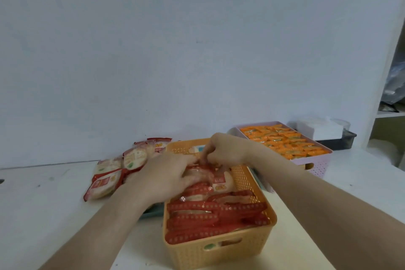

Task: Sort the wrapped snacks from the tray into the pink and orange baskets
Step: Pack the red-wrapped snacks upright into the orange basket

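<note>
The orange basket point(221, 252) stands in front of me, packed with red-wrapped snacks point(210, 215) standing in rows. My left hand point(166, 180) and my right hand point(228, 149) are both inside its far half, fingers closed on a red-wrapped snack point(219, 180) lying on top of the rows. The pink basket point(315, 164) sits behind to the right, filled with orange-wrapped snacks point(285, 141). A loose pile of red-wrapped snacks point(116, 171) lies left of the orange basket. A teal tray point(151, 211) shows only as an edge under my left forearm.
A white wall rises close behind the table. At the back right a dark container point(337, 140) holds white things, beside a white shelf unit point(385, 94). The white table top point(43, 215) stretches to the left.
</note>
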Demonstrator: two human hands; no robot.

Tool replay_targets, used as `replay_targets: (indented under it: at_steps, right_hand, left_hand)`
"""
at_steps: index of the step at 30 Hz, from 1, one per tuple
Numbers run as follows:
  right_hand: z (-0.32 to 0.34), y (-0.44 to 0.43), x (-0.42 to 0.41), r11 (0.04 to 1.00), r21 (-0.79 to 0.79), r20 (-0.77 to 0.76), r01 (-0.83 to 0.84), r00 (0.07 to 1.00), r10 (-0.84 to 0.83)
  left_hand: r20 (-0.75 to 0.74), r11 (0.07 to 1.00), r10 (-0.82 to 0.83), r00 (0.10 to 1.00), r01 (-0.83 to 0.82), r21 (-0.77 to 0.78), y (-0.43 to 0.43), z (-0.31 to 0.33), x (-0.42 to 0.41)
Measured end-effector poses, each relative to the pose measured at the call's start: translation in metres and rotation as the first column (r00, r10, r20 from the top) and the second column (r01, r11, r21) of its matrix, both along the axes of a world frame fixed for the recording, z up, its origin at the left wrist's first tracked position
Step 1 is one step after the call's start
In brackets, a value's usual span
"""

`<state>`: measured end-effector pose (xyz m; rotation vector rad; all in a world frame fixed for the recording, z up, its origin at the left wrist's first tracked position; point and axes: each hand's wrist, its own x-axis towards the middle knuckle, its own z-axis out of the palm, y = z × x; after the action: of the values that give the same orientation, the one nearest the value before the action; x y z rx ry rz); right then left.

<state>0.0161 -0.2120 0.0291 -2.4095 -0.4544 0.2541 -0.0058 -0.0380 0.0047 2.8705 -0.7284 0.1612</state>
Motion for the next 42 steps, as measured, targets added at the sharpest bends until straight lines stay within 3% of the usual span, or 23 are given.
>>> replay_targets:
  at_steps: [2,3,5,7,10,14,18,20,21,24,26,30,33,35,39,42]
  right_hand:
    - [0.0,0.0,0.017,0.934,-0.355,0.256,0.043,0.965,0.052]
    - [-0.005,0.001,0.024,0.872,-0.486,0.281,0.05,0.954,0.102]
    - [-0.021,0.005,0.036,0.757,-0.654,0.167,-0.016,0.972,0.164]
    - [-0.034,0.008,0.045,0.702,-0.704,0.018,-0.107,0.986,0.168]
    - [-0.043,0.01,0.054,0.628,-0.765,0.013,-0.143,0.971,0.238]
    - [-0.03,0.009,0.049,0.674,-0.736,0.303,0.062,0.921,0.246]
    - [0.002,-0.005,0.03,0.946,-0.289,0.46,0.149,0.888,0.0]
    - [0.01,-0.006,0.017,0.981,-0.147,0.463,0.127,0.885,-0.046]
    - [0.009,-0.004,0.012,0.985,-0.135,0.466,0.108,0.884,-0.033]
    - [-0.001,0.004,0.004,0.981,-0.18,0.489,0.077,0.872,0.021]
    - [-0.008,0.008,0.002,0.984,-0.168,0.494,0.055,0.869,0.036]
    - [-0.015,0.015,0.002,0.996,-0.081,0.443,0.03,0.896,0.009]
    - [-0.006,0.007,-0.009,0.997,-0.063,0.417,0.039,0.909,-0.009]
    - [0.008,-0.007,-0.023,0.987,-0.157,0.356,0.042,0.934,0.016]
    - [0.021,-0.021,-0.048,0.89,-0.447,0.082,-0.085,0.987,0.135]
    - [0.011,-0.018,-0.053,0.875,-0.462,0.051,-0.142,0.981,0.186]
  left_hand:
    - [0.056,1.0,0.021,0.998,-0.022,0.011,0.002,-0.004,0.003]
    - [0.087,0.999,0.021,0.996,-0.023,0.029,0.001,-0.004,0.003]
    - [0.169,0.998,0.0,0.986,-0.011,0.062,0.0,-0.003,0.0]
    - [0.206,0.997,-0.026,0.978,0.01,0.077,-0.002,0.0,-0.005]
    - [0.241,0.993,-0.066,0.968,0.04,0.109,-0.002,0.003,-0.009]
    - [0.279,0.985,-0.096,0.956,0.051,0.165,0.001,-0.002,-0.007]
    - [-0.009,0.983,-0.04,0.999,0.041,0.179,0.0,-0.003,-0.007]
    - [-0.045,0.997,-0.031,0.999,0.034,0.074,0.001,-0.005,-0.007]
    - [0.017,1.0,-0.018,1.0,0.018,-0.009,0.003,-0.006,-0.007]
    - [0.311,0.951,0.129,0.942,-0.028,-0.309,0.004,-0.005,-0.011]
    - [0.296,0.927,0.18,0.938,-0.06,-0.37,0.005,-0.005,-0.01]
    - [0.13,0.971,0.06,0.99,-0.027,-0.239,0.006,-0.012,0.001]
    - [0.099,0.978,0.052,0.994,-0.031,-0.206,0.008,-0.017,0.005]
    - [0.119,0.992,0.044,0.992,-0.029,-0.123,0.01,-0.012,0.005]
    - [0.112,0.998,0.039,0.993,-0.045,0.054,0.007,-0.003,0.003]
    - [0.146,0.993,0.041,0.988,-0.056,0.099,-0.001,-0.001,0.0]
